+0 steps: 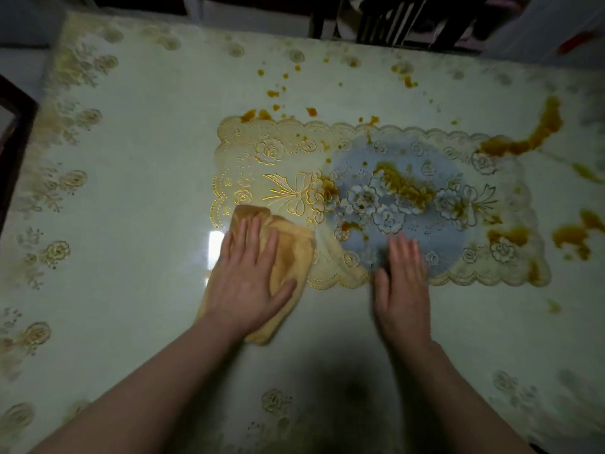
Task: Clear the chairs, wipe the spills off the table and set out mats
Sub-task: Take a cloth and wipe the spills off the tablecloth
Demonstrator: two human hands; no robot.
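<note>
A clear, gold-patterned floral mat lies on the pale green floral table. Orange-brown sauce spills sit on the mat, and more of them spread over the table to its right and behind it. My left hand presses flat on a folded yellow cloth at the mat's near left corner. My right hand lies flat with straight fingers on the mat's near edge, a little blurred.
A dark chair back stands behind the table's far edge. Another dark chair frame shows at the left edge. A bright light reflection glares beside the cloth. Small sauce droplets dot the far middle of the table.
</note>
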